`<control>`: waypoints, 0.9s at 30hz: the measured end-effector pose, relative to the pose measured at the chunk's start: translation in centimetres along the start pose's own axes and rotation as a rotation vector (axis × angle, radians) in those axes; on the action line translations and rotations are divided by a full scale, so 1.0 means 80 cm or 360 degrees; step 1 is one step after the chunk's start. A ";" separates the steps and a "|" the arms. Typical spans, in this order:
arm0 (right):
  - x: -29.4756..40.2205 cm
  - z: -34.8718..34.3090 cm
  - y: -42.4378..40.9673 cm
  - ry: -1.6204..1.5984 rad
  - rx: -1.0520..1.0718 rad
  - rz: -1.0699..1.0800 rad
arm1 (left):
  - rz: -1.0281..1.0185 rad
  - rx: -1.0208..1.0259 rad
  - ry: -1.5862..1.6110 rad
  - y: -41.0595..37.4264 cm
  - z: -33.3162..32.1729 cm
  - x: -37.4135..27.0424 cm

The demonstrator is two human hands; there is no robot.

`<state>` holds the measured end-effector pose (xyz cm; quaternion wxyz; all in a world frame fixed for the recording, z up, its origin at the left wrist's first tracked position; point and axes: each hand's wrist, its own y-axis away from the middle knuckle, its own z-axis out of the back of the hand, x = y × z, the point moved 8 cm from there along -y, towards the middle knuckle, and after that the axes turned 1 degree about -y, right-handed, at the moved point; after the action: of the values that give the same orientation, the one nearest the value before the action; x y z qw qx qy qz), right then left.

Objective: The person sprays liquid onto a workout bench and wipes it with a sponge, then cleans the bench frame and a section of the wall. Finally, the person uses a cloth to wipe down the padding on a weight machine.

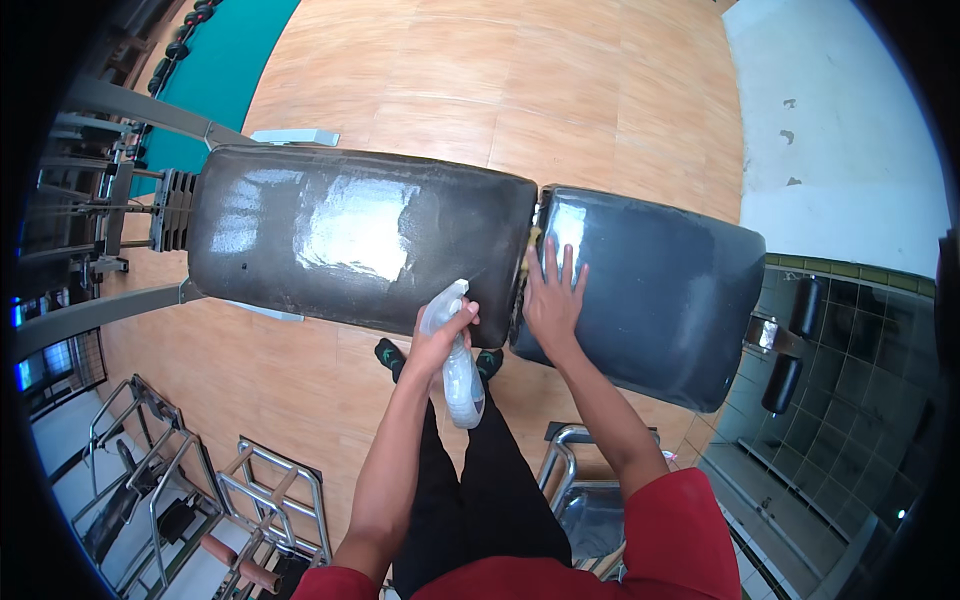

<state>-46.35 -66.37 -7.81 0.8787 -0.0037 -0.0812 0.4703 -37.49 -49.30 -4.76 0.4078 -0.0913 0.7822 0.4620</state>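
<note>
My left hand (444,330) is wrapped around the neck of a translucent spray bottle (463,386). The bottle's white nozzle points up over the near edge of a long dark padded bench section (442,217), which has shiny patches of reflected light. My right hand (553,300) lies palm down with fingers apart on the shorter dark pad (652,292) at the right. Its thumb side is by the gap between the two pads, where yellowish foam (532,247) shows.
Grey metal frame bars (97,319) and a weight stack (174,210) stand at the left end. Black foam rollers (782,384) stick out beyond the right end. Chrome-framed equipment (277,480) stands lower left, with a chrome-framed seat (592,517) by my legs. A white wall (840,135) rises at right.
</note>
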 end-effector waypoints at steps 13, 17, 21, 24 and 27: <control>-0.004 0.007 -0.038 -0.0201 0.0082 -0.0120 | 0.0186 0.0107 -0.0156 0.033 -0.002 0.105; -0.006 -0.024 -0.061 0.0004 0.0100 -0.0013 | 0.0149 0.0118 -0.0149 0.033 -0.012 0.095; -0.005 -0.017 -0.043 -0.0291 -0.0050 0.0220 | 0.0073 0.0085 -0.0080 0.032 -0.008 0.081; -0.011 0.014 -0.019 -0.0611 -0.0036 0.0442 | 0.0046 0.0104 -0.0065 0.035 -0.004 0.076; -0.015 0.058 0.049 -0.0778 0.0118 0.0466 | 0.0087 0.0153 -0.0153 0.050 0.000 0.078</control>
<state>-50.93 -65.50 -3.73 0.7554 0.1303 -0.2720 0.5817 -43.60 -45.64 -6.68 0.4360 -0.0280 0.7852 0.4389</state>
